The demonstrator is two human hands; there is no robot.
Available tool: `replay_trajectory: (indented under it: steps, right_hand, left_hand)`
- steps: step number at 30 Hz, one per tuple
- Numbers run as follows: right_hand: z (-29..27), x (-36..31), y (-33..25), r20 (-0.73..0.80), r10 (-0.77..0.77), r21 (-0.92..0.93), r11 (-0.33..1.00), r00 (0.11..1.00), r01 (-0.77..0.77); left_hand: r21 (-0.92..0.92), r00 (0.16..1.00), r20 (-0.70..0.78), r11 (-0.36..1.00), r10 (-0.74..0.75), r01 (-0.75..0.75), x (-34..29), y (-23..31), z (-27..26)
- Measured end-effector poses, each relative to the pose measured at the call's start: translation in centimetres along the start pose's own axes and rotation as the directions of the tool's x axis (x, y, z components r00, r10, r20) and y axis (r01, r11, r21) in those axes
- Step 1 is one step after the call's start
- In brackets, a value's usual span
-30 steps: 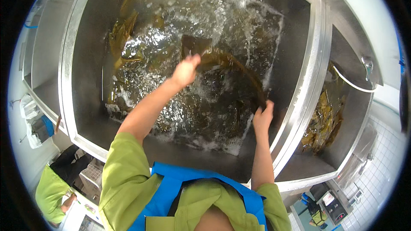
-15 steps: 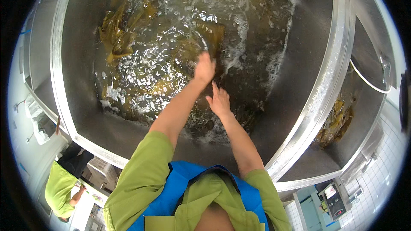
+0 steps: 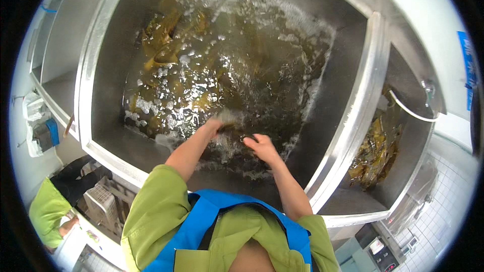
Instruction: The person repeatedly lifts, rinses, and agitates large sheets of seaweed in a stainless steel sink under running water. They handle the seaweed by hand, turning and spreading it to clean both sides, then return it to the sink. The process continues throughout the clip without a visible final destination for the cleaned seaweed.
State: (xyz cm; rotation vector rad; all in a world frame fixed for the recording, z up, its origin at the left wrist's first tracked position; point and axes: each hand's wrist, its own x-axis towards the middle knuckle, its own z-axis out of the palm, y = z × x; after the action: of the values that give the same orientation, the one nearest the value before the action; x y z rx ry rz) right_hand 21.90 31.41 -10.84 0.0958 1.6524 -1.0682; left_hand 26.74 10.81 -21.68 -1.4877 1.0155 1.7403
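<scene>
I stand over a deep steel sink (image 3: 108, 106) of moving, foamy water, with brown-green kelp (image 3: 162, 40) floating in it, thickest at the left. At the near side of the water, my left hand (image 3: 214, 125) is closed at one end of a dark kelp piece (image 3: 233, 130); its fingertips are blurred and partly hidden. Just right of it, my right hand (image 3: 262, 147) pinches the other end of this piece between thumb and fingers. Water splashes around the piece, and its lower part is under the surface.
A second steel basin (image 3: 353, 202) on the right holds more kelp (image 3: 375, 156), with a white hose (image 3: 411, 111) hanging in it. A broad metal rim (image 3: 348, 126) divides the two basins. At lower left, a person in a green shirt (image 3: 48, 206) works at a white counter (image 3: 75, 252).
Both hands have come nearer to me, the left one most. A dark kelp piece now shows between them at the surface. My view has shifted slightly.
</scene>
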Motion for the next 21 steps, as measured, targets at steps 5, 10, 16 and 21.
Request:
replay_trajectory:
  steps: [5,10,16,21]
  right_hand:
    - [-0.2,-14.9,-9.3,-0.096,-0.313,0.170,0.930,0.945,0.326]
    - [1.7,-25.1,-10.6,-0.543,-0.289,0.261,0.834,0.788,0.486]
    - [-0.3,-29.3,-9.7,-0.726,-0.492,0.183,0.534,0.480,0.825]
    - [-0.8,-27.7,-5.7,-0.701,-0.524,0.191,0.516,0.484,0.835]
  left_hand:
    - [-0.066,0.940,0.185,0.958,0.286,-0.278,-9.2,8.0,2.8]
    - [-0.238,0.891,0.261,0.920,0.370,-0.312,-15.0,7.1,0.6]
    - [-0.071,0.790,0.120,0.799,0.601,-0.597,-19.8,4.8,-6.7]
    - [-0.321,0.616,0.161,0.631,0.771,-0.706,-25.4,4.2,-9.1]
